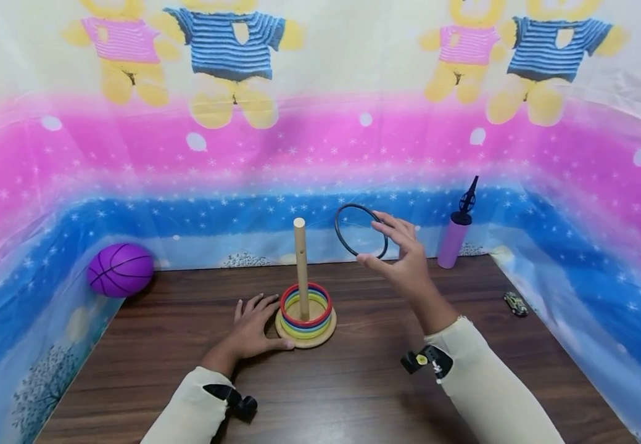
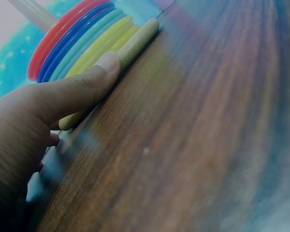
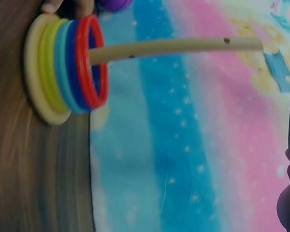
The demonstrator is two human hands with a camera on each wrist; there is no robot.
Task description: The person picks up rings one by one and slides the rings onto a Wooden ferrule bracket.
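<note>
A wooden ring toss stand (image 1: 301,265) has its upright peg on a round base (image 1: 326,336). Stacked around the peg's foot are a red ring (image 3: 81,63), a blue ring (image 3: 71,65), a teal ring (image 3: 63,67) and yellow rings (image 3: 49,67). My left hand (image 1: 250,330) holds the base from the left side, thumb against its edge and wood in the left wrist view. Up in the air right of the peg, my right hand (image 1: 403,259) pinches a black ring (image 1: 338,231) between thumb and fingers. The ring stands tilted nearly upright, apart from the peg.
A purple ball (image 1: 121,270) sits at the table's back left. Toward the back right stands a purple hand pump (image 1: 453,242), with a small toy car (image 1: 516,304) near the right edge. A printed cloth (image 1: 320,142) surrounds the brown table (image 1: 342,394).
</note>
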